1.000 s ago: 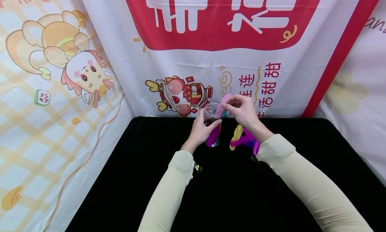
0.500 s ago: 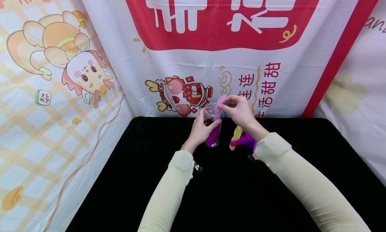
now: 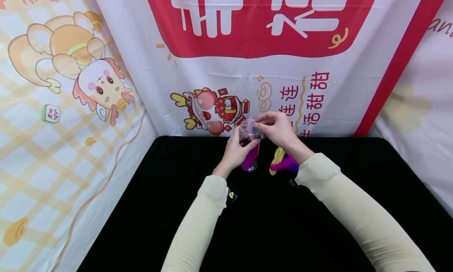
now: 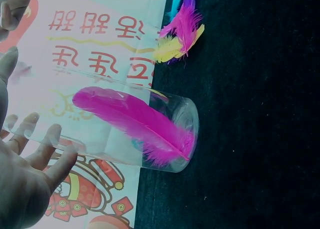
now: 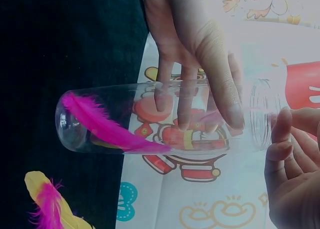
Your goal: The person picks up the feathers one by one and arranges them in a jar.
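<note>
Head view: the left hand (image 3: 235, 152) holds a clear cylindrical jar (image 3: 249, 136) near the far edge of a black cloth (image 3: 194, 177), thumb on the near side and fingers wrapped behind. Inside, toward the base, sits a magenta feather (image 3: 249, 158); a pale pink feather (image 3: 251, 123) shows at the open mouth. The right hand (image 3: 277, 130) is at the rim, its thumb and forefinger together. Just beside the jar on the cloth lie a yellow feather (image 3: 277, 160) and magenta feathers (image 3: 287, 164) shading to blue. Both sleeves (image 3: 198, 221) are cream, gathered at the cuff; behind hangs a white fabric backdrop (image 3: 209, 73) printed in red, creased lightly. Left wrist view: the jar's wall is smooth and transparent, its base rounded at the edge. The magenta feather lies diagonally within, broad and blunt at the tip, fluffy with loose down at the quill end, which meets the base. Right wrist view: a ridged screw thread (image 5: 267, 116) rings the mouth; a sliver of yellow shows under the magenta feather. Glare washes out this end, but the right thumb and forefinger appear to be pinching the pale pink feather.
</note>
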The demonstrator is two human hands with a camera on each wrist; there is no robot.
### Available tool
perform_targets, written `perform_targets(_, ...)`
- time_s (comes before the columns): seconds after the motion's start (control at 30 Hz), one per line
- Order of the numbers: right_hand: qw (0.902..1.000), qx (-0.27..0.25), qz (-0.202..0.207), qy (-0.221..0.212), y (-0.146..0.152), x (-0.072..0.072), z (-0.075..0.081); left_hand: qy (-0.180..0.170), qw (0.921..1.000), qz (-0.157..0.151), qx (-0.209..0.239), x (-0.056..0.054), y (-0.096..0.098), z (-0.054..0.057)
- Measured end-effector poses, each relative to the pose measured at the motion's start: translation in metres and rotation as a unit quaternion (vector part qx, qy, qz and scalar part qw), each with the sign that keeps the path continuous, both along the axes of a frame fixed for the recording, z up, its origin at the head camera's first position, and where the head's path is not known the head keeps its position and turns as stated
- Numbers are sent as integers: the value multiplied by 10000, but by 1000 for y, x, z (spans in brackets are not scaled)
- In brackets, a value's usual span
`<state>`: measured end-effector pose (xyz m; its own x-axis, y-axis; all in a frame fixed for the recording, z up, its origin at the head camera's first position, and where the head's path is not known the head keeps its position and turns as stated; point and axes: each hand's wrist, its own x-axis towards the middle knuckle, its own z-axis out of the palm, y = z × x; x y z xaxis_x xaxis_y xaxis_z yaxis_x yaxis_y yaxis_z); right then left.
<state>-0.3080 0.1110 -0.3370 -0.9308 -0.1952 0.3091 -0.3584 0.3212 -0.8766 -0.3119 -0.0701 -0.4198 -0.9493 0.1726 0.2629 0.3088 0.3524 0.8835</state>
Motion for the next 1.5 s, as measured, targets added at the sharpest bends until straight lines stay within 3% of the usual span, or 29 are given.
perform_targets(0.23, 9999, 52, 75, -118, 1, 0, 3, -60, 10000, -24, 44, -2, 0, 0)
perform_targets(0.53, 9996, 274, -1, 122, 8, 3, 6, -179, 9998, 24, 37, -3, -2, 0)
perform_targets(0.77, 9986, 493, 179, 76, 17, 6, 7, -196, 9998, 14, 68, -3, -2, 1)
perform_targets(1.5, 9945, 1020, 55, -248, 52, 8, -13, -134, 9998, 7, 125, 0, 1, 0)
